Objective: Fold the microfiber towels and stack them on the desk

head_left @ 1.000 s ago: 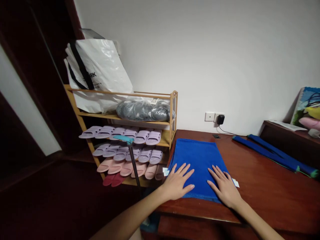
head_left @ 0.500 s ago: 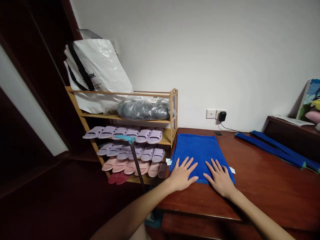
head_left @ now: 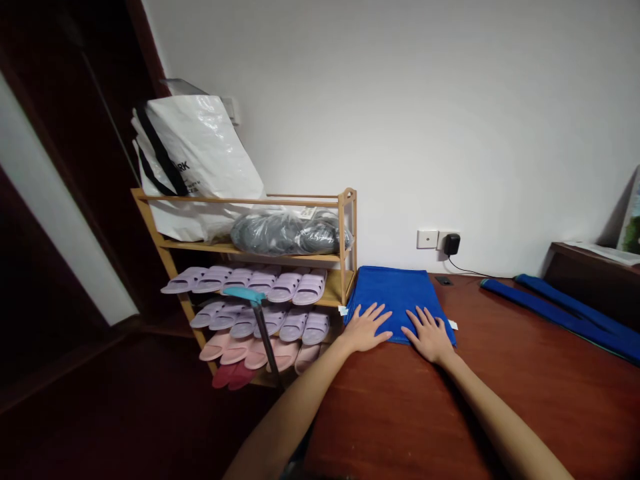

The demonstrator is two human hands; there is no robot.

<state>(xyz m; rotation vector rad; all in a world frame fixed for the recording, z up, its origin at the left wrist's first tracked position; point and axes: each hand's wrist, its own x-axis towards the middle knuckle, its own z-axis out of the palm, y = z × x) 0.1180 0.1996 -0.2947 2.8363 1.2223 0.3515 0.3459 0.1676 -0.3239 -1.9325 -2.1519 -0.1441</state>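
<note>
A stack of blue cloths (head_left: pixel 393 287) lies flat at the back left of the brown wooden table (head_left: pixel 395 413), close to the wall. White tags poke out at its left and right sides. My left hand (head_left: pixel 367 329) rests on the stack's front left part, fingers spread. On the front right part lies my right hand (head_left: pixel 429 337), also flat with fingers apart. Neither hand grips anything. How many layers the stack has cannot be made out.
Left of the table stands a wooden shoe rack (head_left: pixel 349 233) with slippers (head_left: pixel 310 287), a white bag (head_left: pixel 200 147) and a plastic-wrapped grey bundle (head_left: pixel 290 232). A blue-topped pole (head_left: pixel 263 327) stands before it. Folded blue cloths (head_left: pixel 560 313) lie right; a black plug (head_left: pixel 452 244) is on the wall.
The stack and both hands have moved farther back on the table, toward the wall and rack. More of the table's front shows. The camera view has shifted slightly.
</note>
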